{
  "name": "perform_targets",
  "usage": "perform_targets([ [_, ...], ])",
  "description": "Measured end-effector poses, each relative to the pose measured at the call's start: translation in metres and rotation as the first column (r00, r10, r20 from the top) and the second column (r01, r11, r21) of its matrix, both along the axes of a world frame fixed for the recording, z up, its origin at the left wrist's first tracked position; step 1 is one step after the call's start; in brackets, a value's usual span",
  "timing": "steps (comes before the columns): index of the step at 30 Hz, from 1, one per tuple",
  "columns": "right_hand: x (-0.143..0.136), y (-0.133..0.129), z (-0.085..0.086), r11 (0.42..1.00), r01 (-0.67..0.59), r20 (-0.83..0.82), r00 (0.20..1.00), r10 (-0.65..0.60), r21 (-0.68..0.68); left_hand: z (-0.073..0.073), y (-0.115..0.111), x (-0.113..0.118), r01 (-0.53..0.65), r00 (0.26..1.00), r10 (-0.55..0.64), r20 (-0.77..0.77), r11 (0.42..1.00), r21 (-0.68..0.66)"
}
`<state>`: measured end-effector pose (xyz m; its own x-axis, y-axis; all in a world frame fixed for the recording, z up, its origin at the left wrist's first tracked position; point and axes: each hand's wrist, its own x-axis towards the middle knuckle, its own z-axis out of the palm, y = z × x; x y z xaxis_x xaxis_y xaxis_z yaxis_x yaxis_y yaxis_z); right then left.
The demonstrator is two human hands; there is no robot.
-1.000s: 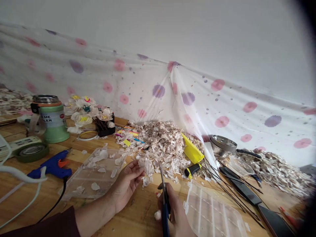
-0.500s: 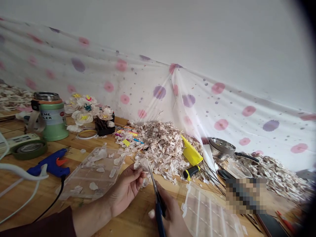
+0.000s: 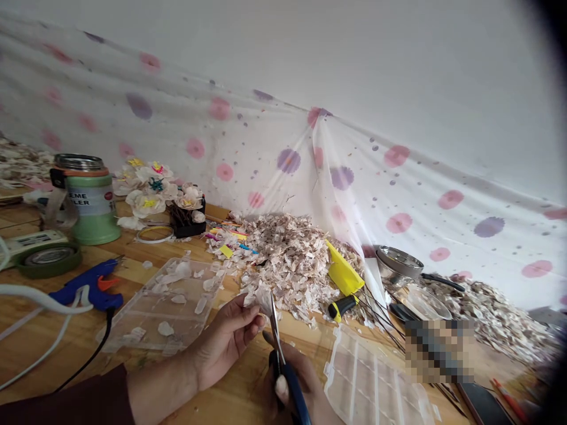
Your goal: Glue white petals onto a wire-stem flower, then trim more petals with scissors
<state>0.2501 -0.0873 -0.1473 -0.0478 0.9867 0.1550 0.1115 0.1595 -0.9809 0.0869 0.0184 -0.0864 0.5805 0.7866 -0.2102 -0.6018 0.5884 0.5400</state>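
My left hand (image 3: 228, 339) pinches a thin whitish petal-like flake (image 3: 262, 300) between thumb and fingers. In my right hand (image 3: 301, 378) is a pair of scissors (image 3: 292, 378) with dark blue handles. Their blades are slightly parted and point up beside the flake's right side; whether they touch it I cannot tell. Behind both hands rises a big heap of similar pale flakes (image 3: 287, 260). A clear plastic tray (image 3: 146, 316) with loose flakes on it lies left of my left hand. Another clear compartment tray (image 3: 365, 383) is right of my right hand.
A blue glue gun (image 3: 91, 289) with cords lies at left, near a green flask (image 3: 93, 206) and a bunch of handmade flowers (image 3: 150, 198). A yellow-and-black handle (image 3: 343, 308), a metal pan (image 3: 398, 262) and a dark phone-like slab (image 3: 482, 404) are at right.
The scissors have opened a little, and my right hand has turned so the handles spread apart. My left hand still pinches the flake. The view has shifted slightly.
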Motion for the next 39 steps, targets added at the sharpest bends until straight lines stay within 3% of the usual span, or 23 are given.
perform_targets([
  [3, -0.001, 0.000, -0.003, 0.997, -0.073, -0.083, 0.994, 0.069, -0.038, 0.000, 0.000, 0.001, -0.009, 1.000, 0.009, -0.018, 1.000, 0.006],
  [7, -0.005, 0.001, -0.004, 0.997, -0.079, -0.087, 0.993, 0.077, -0.018, 0.000, 0.001, 0.000, 0.006, 1.000, -0.006, 0.003, 1.000, 0.029],
  [14, -0.017, -0.002, 0.014, 0.991, -0.041, -0.076, 0.997, 0.031, -0.127, -0.004, 0.004, 0.000, 0.024, 0.999, -0.025, 0.022, 0.999, 0.039],
  [21, -0.026, -0.005, 0.025, 0.992, 0.003, -0.047, 0.999, -0.009, -0.129, -0.003, 0.003, 0.000, -0.002, 1.000, 0.001, 0.031, 1.000, 0.002],
  [27, -0.026, -0.002, 0.020, 0.996, -0.044, -0.112, 0.993, 0.035, -0.081, -0.003, 0.002, -0.001, -0.023, 1.000, 0.023, -0.004, 0.999, -0.035],
  [33, -0.023, -0.002, 0.013, 0.990, -0.041, -0.176, 0.984, 0.016, -0.136, 0.001, 0.003, -0.001, -0.040, 0.998, 0.038, -0.040, 0.997, -0.061],
  [39, -0.025, -0.001, 0.003, 0.996, -0.068, -0.269, 0.962, 0.052, -0.051, 0.001, 0.004, -0.002, -0.047, 0.999, 0.046, -0.028, 0.997, -0.060],
])
